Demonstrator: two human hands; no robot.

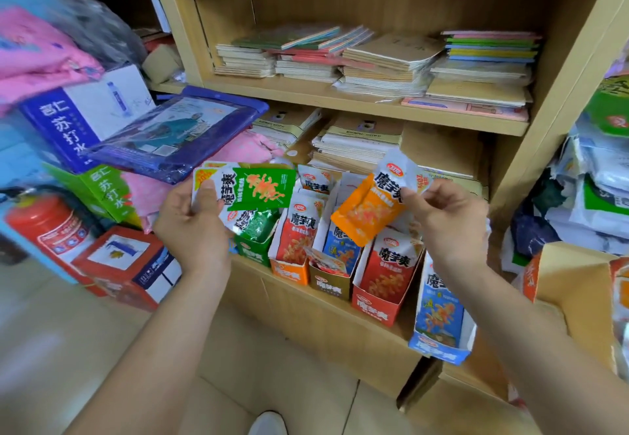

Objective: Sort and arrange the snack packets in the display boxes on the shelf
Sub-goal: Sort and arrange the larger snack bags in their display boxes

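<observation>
while the left hand point(190, 227) grips green packets point(262, 188) (fanned), the right hand point(446, 220) pinches an orange packet point(366, 211).

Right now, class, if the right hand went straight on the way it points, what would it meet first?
Beyond the orange packet it pinches, the right hand would probably meet the notebook stack behind the display boxes; depth is unclear.

Setting: a small retail shop selling stationery and snacks. Indicators:
- A wooden shelf unit point(357, 108) carries stacks of exercise books point(384, 60) on two levels.
- A row of open display boxes point(372, 308) on the lower shelf edge holds upright snack packets point(394, 264) of one brand, in several colours.
- Printed soda-water cartons point(85, 118) and plastic-wrapped pink goods point(41, 56) are piled at left.
- A red fire extinguisher point(47, 227) stands beside the cartons.
</observation>
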